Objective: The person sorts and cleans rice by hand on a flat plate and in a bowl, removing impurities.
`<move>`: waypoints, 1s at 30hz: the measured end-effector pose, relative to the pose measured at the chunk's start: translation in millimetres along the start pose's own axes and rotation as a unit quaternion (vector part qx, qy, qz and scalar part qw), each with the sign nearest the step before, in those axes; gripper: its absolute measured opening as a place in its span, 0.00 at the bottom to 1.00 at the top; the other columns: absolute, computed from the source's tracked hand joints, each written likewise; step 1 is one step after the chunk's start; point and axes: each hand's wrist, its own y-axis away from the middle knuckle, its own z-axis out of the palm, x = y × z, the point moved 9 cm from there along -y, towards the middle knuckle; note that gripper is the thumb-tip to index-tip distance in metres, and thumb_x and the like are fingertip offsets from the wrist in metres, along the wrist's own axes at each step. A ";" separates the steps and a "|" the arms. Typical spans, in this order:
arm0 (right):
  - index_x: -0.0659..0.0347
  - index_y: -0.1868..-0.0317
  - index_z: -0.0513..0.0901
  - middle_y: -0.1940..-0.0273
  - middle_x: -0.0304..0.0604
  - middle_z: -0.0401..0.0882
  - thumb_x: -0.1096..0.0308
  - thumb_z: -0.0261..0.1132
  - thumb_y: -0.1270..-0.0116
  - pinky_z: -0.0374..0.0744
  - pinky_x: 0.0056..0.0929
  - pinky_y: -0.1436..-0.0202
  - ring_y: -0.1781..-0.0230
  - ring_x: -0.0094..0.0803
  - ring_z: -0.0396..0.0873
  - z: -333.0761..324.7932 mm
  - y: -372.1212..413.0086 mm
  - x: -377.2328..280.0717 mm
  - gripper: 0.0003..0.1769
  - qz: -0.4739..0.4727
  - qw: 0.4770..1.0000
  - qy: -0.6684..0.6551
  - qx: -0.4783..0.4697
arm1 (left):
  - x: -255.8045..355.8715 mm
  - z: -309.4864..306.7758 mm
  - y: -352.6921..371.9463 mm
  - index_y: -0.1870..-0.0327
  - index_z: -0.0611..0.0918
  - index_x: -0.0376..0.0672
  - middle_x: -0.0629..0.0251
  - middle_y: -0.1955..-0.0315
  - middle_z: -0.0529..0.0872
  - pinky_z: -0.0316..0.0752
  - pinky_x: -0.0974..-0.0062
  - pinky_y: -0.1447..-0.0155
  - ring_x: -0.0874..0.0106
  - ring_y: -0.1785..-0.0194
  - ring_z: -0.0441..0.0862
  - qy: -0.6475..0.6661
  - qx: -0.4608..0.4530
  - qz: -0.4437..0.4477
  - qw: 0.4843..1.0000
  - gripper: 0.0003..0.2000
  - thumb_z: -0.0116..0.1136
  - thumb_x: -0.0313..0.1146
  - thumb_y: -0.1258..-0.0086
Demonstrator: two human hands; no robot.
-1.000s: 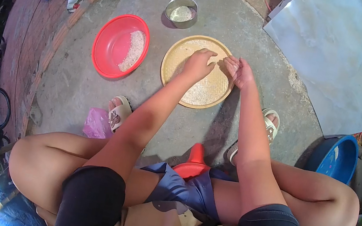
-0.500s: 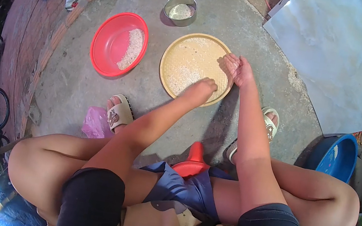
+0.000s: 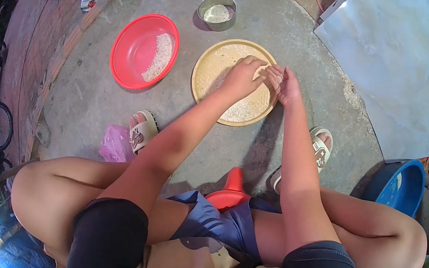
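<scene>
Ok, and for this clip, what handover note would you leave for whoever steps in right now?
Left hand: palm down on the rice in the round yellow tray, fingers curled; whether it grips anything is unclear.
Right hand: cupped open at the tray's right rim, close beside the left.
Nearby: red basin holding some rice, left of the tray; steel bowl with grain, beyond it.
Done: unclear.
Left: rice lies spread across the tray, so working through it seems unfinished.
</scene>
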 end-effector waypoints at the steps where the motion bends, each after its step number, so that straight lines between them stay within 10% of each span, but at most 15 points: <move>1: 0.76 0.44 0.68 0.48 0.59 0.75 0.57 0.38 0.25 0.82 0.28 0.50 0.48 0.43 0.77 -3.0 -0.6 1.9 0.27 0.006 1.000 -0.022 0.012 | -5.9 1.3 6.1 0.47 0.77 0.41 0.57 0.48 0.77 0.72 0.67 0.44 0.62 0.46 0.75 0.000 0.000 0.000 1.000 0.19 0.62 0.31 0.42; 9: 0.77 0.47 0.70 0.51 0.61 0.76 0.58 0.37 0.26 0.83 0.31 0.51 0.51 0.45 0.79 -7.6 -5.9 3.5 0.27 0.003 0.998 -0.055 0.021 | 4.9 52.0 85.5 0.53 0.79 0.42 0.58 0.55 0.78 0.72 0.66 0.45 0.60 0.50 0.75 -0.064 -0.072 0.213 0.972 0.15 0.60 0.30 0.44; 14: 0.77 0.48 0.70 0.52 0.61 0.77 0.58 0.37 0.26 0.83 0.35 0.51 0.53 0.47 0.80 -5.8 -3.8 2.7 0.27 0.003 0.998 -0.064 0.027 | -13.5 67.8 85.0 0.60 0.80 0.39 0.59 0.63 0.80 0.75 0.67 0.53 0.61 0.55 0.78 -0.062 -0.130 0.211 0.967 0.11 0.59 0.27 0.45; 21: 0.76 0.46 0.69 0.50 0.60 0.76 0.58 0.38 0.25 0.82 0.34 0.49 0.50 0.46 0.79 -3.6 -4.0 3.2 0.26 0.005 0.996 -0.085 -0.001 | -1.2 8.8 22.3 0.67 0.82 0.37 0.56 0.70 0.81 0.75 0.69 0.57 0.59 0.62 0.80 0.028 0.029 0.055 0.998 0.04 0.58 0.26 0.41; 30: 0.75 0.46 0.69 0.51 0.59 0.76 0.55 0.40 0.25 0.83 0.37 0.51 0.53 0.45 0.79 -5.7 -4.0 4.6 0.27 0.002 0.999 -0.049 -0.014 | 15.0 -16.5 12.3 0.48 0.77 0.46 0.62 0.52 0.77 0.73 0.68 0.48 0.62 0.48 0.75 -0.017 -0.002 0.057 0.998 0.19 0.63 0.32 0.43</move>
